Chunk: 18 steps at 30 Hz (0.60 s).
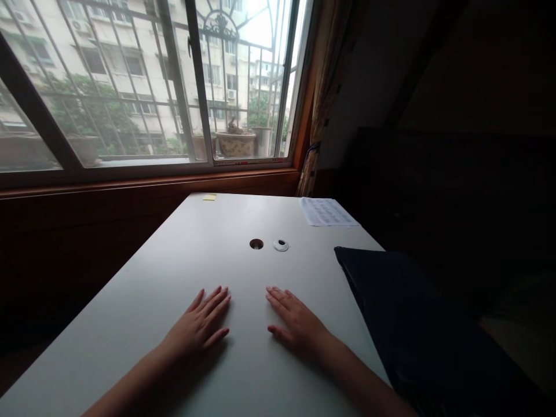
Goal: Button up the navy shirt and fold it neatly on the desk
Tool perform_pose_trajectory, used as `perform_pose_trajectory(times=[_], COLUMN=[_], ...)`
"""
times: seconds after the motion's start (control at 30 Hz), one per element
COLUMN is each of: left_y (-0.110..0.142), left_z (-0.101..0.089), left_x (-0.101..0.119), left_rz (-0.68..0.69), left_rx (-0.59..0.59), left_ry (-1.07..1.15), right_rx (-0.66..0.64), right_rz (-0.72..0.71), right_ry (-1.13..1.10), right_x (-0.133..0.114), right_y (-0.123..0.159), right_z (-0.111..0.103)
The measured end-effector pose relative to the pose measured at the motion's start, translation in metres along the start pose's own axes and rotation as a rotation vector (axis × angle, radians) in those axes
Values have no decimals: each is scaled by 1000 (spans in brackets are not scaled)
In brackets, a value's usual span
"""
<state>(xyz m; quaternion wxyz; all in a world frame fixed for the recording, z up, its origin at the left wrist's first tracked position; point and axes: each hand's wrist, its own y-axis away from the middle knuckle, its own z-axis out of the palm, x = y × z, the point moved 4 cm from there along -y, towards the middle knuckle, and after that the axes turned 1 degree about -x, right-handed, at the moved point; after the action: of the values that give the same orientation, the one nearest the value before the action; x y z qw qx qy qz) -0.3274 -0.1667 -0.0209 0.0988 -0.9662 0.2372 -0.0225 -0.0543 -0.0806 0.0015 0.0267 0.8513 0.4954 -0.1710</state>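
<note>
My left hand (197, 321) lies palm down on the white table (143, 301), its fingers spread and nothing in them. Opposite it, my right hand (297, 324) also rests flat on the tabletop with its thumb apart from the fingers, holding nothing. A strip of bare table separates the two hands. Beyond the fingertips is a round hole (256, 244) in the table. Just right of that hole sits a small white ring-shaped cover (281, 245) with a dark opening, nearest to my right hand.
A dark blue cloth-like item (403, 307) lies along the table's right edge. Printed papers (329, 212) rest at the back right corner, and a yellow sticky note (209, 197) at the back left. Behind the table are a barred window (204, 164) and a tied curtain (319, 116).
</note>
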Motion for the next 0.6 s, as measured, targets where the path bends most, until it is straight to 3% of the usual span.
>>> perform_pose_trajectory(times=[0.23, 0.6], left_y=[3, 3], left_z=[-6, -7], left_x=[1, 1], left_rz=[-27, -15], left_rx=[-54, -32], left_ry=[-22, -32], right_rx=[0, -25], right_rz=[19, 33], right_ry=[-23, -48], right_x=[5, 9], right_y=[7, 11], right_z=[3, -1])
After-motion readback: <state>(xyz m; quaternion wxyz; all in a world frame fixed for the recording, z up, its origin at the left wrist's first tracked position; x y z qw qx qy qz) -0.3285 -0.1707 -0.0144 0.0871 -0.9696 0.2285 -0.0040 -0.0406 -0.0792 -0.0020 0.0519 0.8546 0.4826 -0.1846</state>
